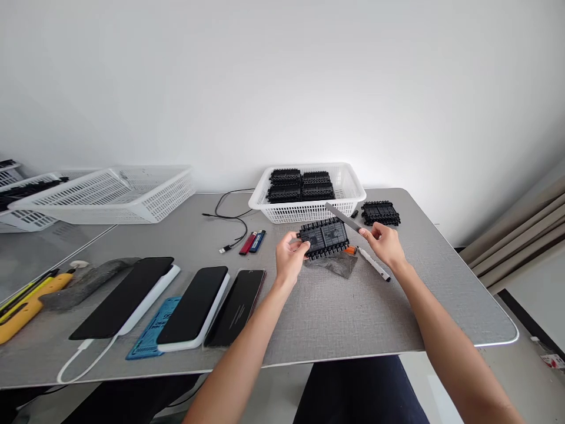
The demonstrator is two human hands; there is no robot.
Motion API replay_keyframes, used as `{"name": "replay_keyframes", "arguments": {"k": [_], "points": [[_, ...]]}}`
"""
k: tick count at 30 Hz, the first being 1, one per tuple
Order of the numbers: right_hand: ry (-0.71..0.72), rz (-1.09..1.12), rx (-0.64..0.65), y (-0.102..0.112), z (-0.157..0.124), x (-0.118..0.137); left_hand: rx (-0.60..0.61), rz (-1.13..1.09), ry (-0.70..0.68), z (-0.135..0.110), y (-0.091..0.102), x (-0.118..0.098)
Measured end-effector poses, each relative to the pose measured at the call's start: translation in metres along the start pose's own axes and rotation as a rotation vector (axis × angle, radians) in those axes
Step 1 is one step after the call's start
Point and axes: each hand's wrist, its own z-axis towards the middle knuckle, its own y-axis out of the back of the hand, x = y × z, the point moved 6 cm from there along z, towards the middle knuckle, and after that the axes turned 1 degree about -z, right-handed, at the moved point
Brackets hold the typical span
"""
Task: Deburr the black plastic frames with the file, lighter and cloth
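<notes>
My left hand (291,259) is closed on the left end of a black plastic part (324,237), a ridged rectangular block with toothed long edges, held tilted above the table. In my right hand (383,242) is a flat grey file (343,217), gripped by its near end. Its blade slants up to the left, over the part's upper right corner; whether the two touch I cannot tell. Below the part lie a small dark sheet (338,265), an orange item (350,249) and a white marker (374,264).
Behind my hands stands a white basket (304,213) with several similar black parts; another black part (380,213) lies to its right. Two lighters (252,242), a black cable (238,218), several phones (192,303), a yellow cutter (33,306) and more white baskets (145,197) lie leftward.
</notes>
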Motion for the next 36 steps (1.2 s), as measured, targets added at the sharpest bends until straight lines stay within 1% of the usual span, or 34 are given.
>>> {"name": "replay_keyframes", "arguments": {"k": [5, 8, 10, 12, 14, 18, 20, 22, 25, 27, 30, 33, 36], "points": [[0.038, 0.028, 0.039, -0.006, -0.002, 0.007, 0.010, -0.007, -0.001, -0.002, -0.001, -0.003], [-0.018, 0.044, 0.002, -0.004, -0.001, -0.001, -0.003, 0.000, -0.002, 0.000, 0.001, -0.001], [-0.067, 0.094, -0.034, 0.000, 0.000, -0.006, -0.008, 0.002, -0.002, 0.001, 0.001, 0.000], [-0.091, 0.166, -0.052, 0.001, -0.002, -0.006, 0.003, -0.004, -0.003, 0.001, 0.000, 0.001], [-0.082, 0.228, -0.053, 0.000, -0.005, 0.002, 0.038, -0.007, -0.003, -0.001, -0.004, 0.003], [-0.048, 0.259, -0.044, -0.007, -0.013, 0.023, 0.174, 0.011, -0.011, -0.007, -0.019, 0.005], [-0.057, 0.243, -0.069, -0.007, -0.015, 0.027, 0.221, 0.022, -0.028, -0.011, -0.024, 0.005], [-0.077, 0.254, -0.076, -0.008, -0.015, 0.026, 0.239, 0.028, -0.041, -0.012, -0.026, 0.005], [-0.113, 0.385, -0.015, -0.014, -0.013, 0.020, 0.240, 0.029, -0.038, -0.011, -0.025, 0.008], [-0.145, 0.507, 0.034, -0.018, -0.012, 0.016, 0.216, 0.028, -0.038, -0.009, -0.021, 0.009], [-0.185, 0.630, 0.087, -0.025, -0.013, 0.015, 0.205, 0.029, -0.070, -0.009, -0.018, 0.005], [-0.172, 0.621, 0.110, -0.028, -0.014, 0.018, 0.245, 0.120, -0.154, -0.012, -0.019, -0.005], [-0.141, 0.585, 0.131, -0.030, -0.015, 0.021, 0.226, 0.259, -0.244, -0.013, -0.019, -0.010]]}}
